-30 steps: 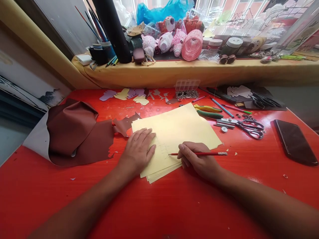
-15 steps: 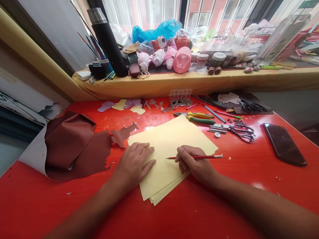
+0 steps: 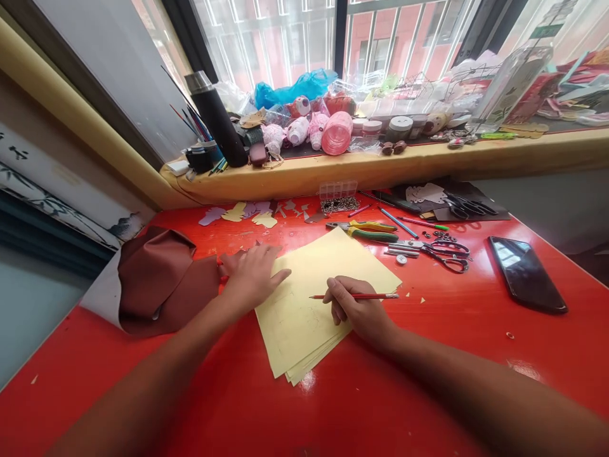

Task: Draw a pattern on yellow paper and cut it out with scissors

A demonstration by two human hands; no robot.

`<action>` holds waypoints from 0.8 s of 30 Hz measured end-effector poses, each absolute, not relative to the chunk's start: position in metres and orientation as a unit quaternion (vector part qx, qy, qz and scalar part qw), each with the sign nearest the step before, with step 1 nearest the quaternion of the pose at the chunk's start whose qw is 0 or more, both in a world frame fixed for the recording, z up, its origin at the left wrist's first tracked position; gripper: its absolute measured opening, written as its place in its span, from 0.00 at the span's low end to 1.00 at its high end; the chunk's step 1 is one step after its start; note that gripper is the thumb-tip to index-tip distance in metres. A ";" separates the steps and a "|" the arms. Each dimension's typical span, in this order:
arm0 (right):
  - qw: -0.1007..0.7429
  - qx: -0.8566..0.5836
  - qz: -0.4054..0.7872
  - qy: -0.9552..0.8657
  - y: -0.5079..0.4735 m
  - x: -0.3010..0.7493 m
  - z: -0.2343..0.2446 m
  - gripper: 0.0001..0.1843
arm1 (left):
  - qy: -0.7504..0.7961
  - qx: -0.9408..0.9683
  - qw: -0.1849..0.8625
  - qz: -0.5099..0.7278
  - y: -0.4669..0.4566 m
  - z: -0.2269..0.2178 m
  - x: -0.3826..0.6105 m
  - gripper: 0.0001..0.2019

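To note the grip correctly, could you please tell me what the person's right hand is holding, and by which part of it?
The right hand holds a slim red pencil between its fingers, near the pencil's sharpened end.

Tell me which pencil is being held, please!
The red pencil in the right hand. It is the only one held, just above the paper. The thin blue pencil lies apart on the table, beyond the pliers.
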State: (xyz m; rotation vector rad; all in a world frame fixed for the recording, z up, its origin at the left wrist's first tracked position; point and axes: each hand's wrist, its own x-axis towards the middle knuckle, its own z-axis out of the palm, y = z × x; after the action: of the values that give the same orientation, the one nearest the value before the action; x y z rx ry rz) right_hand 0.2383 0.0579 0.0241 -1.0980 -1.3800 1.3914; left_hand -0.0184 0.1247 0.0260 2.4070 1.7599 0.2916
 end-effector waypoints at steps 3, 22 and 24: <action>0.438 -0.433 0.558 -0.557 0.058 0.239 0.023 0.32 | 0.607 0.789 0.082 0.054 0.142 0.029 -0.010 0.23; 0.429 -0.420 0.531 -0.599 0.060 0.239 0.017 0.26 | 0.630 0.757 0.153 0.081 0.162 0.042 0.000 0.09; 0.430 -0.421 0.526 -0.601 0.060 0.239 0.017 0.26 | 0.625 0.753 0.173 0.110 0.160 0.045 -0.002 0.09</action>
State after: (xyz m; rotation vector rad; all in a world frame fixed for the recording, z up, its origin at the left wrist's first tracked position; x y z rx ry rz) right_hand 0.2386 0.0601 0.0165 -1.0499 -1.5003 1.3136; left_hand -0.0022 0.1603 0.0447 2.1366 1.7719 0.3131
